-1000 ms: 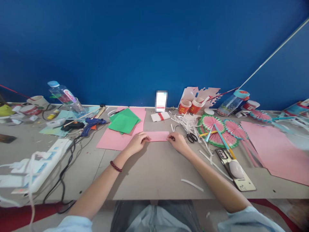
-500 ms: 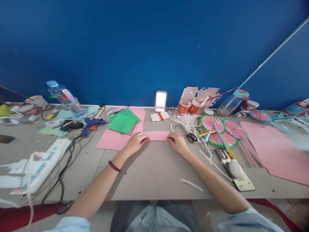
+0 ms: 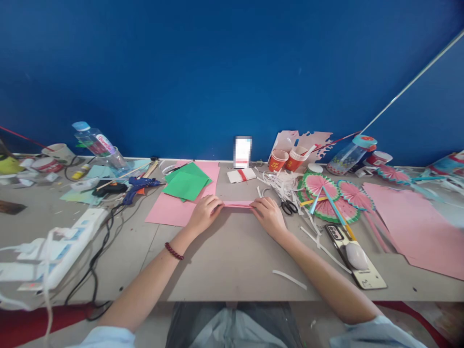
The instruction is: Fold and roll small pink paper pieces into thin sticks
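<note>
A narrow strip of folded pink paper (image 3: 237,204) stretches between my two hands over the grey table. My left hand (image 3: 207,212), below a dark red bead bracelet, pinches its left end. At the right end, my right hand (image 3: 268,215) has its fingers closed on the paper. Green paper squares (image 3: 186,182) lie on a larger pink sheet (image 3: 163,215) beyond my left hand. Black-handled scissors (image 3: 289,208) rest among white paper strips (image 3: 279,186) just past my right hand.
Watermelon-patterned paper fans (image 3: 321,186), a phone (image 3: 371,278) with a white mouse (image 3: 356,256) on it, and a pink sheet (image 3: 420,227) lie right. Red paper cups (image 3: 278,160) stand at the back. Left are a blue glue gun (image 3: 141,186), a tilted bottle (image 3: 96,140) and a power strip (image 3: 68,246).
The pink paper in my hands has gone from a flat, wider band to a thinner folded strip. Both hands stay at its ends, with their fingers slightly shifted.
</note>
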{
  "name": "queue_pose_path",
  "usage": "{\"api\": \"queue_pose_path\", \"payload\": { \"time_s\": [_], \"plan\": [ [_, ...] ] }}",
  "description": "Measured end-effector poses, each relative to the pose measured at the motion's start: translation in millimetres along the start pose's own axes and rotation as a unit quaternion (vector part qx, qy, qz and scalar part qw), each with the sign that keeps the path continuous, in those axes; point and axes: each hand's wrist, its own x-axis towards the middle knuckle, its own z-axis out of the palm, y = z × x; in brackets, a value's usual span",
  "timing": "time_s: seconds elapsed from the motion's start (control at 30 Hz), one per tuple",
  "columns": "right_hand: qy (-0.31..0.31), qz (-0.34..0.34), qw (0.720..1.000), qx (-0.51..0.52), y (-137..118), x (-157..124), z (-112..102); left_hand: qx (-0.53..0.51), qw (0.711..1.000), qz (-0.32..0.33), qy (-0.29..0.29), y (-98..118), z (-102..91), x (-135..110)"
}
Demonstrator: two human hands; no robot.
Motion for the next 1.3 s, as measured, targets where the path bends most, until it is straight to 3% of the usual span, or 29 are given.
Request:
{"api": "queue_pose_path", "payload": {
  "time_s": [0.17, 0.37, 0.67, 0.87, 1.07, 1.3],
  "plan": [
    [0.033, 0.031, 0.997, 0.064, 7, 0, 2, -0.006, 0.999, 0.03, -0.018, -1, 1.1, -3],
    [0.025, 0.049, 0.996, 0.075, 14, 1, 3, 0.033, 0.998, 0.042, -0.022, -7, 3.5, -5],
    [0.026, 0.021, 0.998, 0.059, 11, 1, 3, 0.045, 0.998, 0.033, 0.009, -3, 2.7, -3],
    [0.036, -0.038, 0.999, -0.005, 9, 1, 6, 0.129, 0.989, 0.063, 0.022, -7, 6.4, -3],
    [0.001, -0.019, 0.999, -0.033, 15, 2, 13, 0.141, 0.987, 0.055, -0.054, -8, 8.4, -5],
    [-0.032, 0.031, 0.999, 0.013, 18, 1, 10, 0.111, 0.989, 0.042, -0.091, -10, 3.7, -5]
  ]
}}
